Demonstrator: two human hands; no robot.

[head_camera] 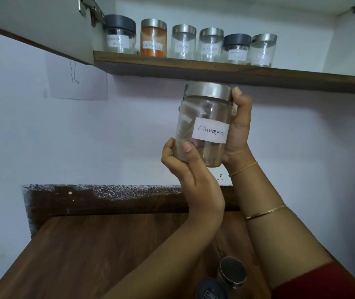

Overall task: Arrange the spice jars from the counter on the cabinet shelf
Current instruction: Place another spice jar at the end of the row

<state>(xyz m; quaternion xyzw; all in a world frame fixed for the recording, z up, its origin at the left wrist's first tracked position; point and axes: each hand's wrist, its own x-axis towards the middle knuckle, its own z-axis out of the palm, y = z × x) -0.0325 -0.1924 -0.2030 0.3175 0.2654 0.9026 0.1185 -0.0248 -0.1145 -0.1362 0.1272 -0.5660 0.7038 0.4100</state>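
Observation:
A clear glass jar (204,117) with a steel lid and a white label reading "Cinnamon" is held up in the air just below the cabinet shelf (194,63). My left hand (185,162) grips its lower left side. My right hand (238,134) holds its right side, fingertips on the lid's rim. Several labelled jars stand in a row on the shelf, among them a dark-lidded jar (119,34) at the left, an orange-powder jar (153,37) and a steel-lidded jar (262,50) at the right end.
The shelf has bare room right of the row (301,71). The open cabinet door (36,29) hangs at upper left. Below lies a wooden counter (99,251) holding a steel-lidded jar (232,275) and a dark-lidded jar (211,289) near the bottom edge. A paper sketch (77,78) hangs on the wall.

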